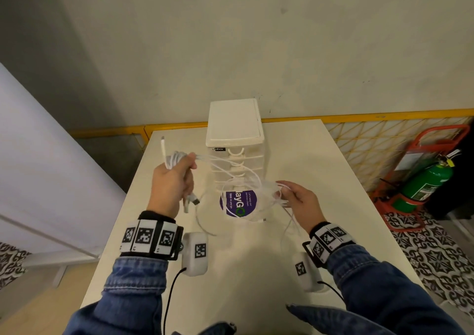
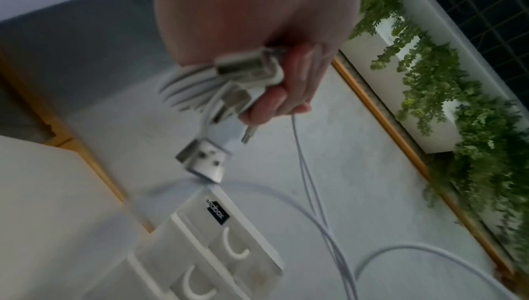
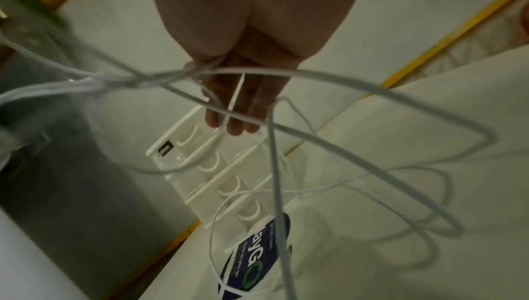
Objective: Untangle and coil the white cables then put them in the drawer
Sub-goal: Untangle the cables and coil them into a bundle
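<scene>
At the far left of the head view a pale panel (image 1: 38, 155) stood beside the table (image 1: 230, 270). The left hand (image 1: 171, 181) was raised above the table's left part, its fingers (image 2: 272, 103) curled round a bunch of the white cables (image 1: 175, 158). One plug end (image 1: 163, 145) stuck up out of the fist, and USB plugs (image 1: 193, 201) hung below it; the left wrist view showed several metal plug ends (image 2: 200, 162) bunched against the palm, though blurred.

From that fist, loose strands (image 1: 230, 170) ran rightward through the air, passing in front of the drawer unit (image 1: 234, 134), a small white stack of drawers with curved handles (image 2: 234, 248) standing at the back middle of the table. All the drawers that could be seen were shut. Just in front of the unit a round purple sticker (image 1: 237, 204) lay on the table, with slack cable loops (image 1: 205, 224) resting across and beside it.

The right hand (image 1: 300, 201) hovered above the table to the right of the sticker, fingers (image 3: 229, 110) extended and only loosely bent, with several strands draped over and between them; whether any finger pinched a strand could not be told. More cable (image 1: 288, 224) trailed down from it to the table.

Both wrists wore bands with black-and-white markers (image 1: 145, 236), over denim sleeves (image 1: 133, 283). At the far right, on the patterned floor (image 1: 431, 257), stood a green fire extinguisher (image 1: 423, 183) in a red stand.
</scene>
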The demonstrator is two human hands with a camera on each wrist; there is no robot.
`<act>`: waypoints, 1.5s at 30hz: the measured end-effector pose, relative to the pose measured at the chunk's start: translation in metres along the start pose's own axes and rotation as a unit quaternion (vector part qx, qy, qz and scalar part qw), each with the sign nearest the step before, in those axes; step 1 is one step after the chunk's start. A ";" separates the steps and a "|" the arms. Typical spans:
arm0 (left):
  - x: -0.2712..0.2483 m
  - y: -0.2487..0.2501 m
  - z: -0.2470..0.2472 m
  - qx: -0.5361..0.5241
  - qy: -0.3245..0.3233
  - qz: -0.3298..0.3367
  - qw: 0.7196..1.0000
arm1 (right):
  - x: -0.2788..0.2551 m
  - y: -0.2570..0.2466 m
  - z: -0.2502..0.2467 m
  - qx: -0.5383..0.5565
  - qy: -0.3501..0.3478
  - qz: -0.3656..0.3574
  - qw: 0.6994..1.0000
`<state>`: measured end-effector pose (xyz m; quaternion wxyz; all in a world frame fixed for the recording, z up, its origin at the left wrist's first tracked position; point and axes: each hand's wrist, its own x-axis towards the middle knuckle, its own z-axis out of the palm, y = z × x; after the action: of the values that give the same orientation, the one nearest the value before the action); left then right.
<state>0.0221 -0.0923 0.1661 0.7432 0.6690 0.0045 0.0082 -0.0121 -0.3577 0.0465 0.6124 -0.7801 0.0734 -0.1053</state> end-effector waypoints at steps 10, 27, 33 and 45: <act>-0.001 -0.015 -0.003 0.044 0.086 -0.007 0.995 | 0.003 0.005 -0.006 -0.056 0.058 0.172 0.982; -0.010 -0.013 0.014 0.109 -0.107 -0.009 0.988 | 0.004 -0.028 0.012 -0.155 -0.089 -0.097 0.979; -0.014 -0.012 0.015 0.144 -0.130 -0.016 0.981 | 0.002 -0.038 0.025 -0.022 -0.170 -0.079 0.982; 0.006 -0.024 -0.001 0.182 0.106 -0.045 0.976 | -0.017 -0.025 0.012 0.000 -0.214 0.068 0.974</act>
<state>0.0278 -0.0941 0.1426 0.6036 0.7876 0.1150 0.0451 -0.0260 -0.3367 0.0668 0.6193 -0.7779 -0.0063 0.1061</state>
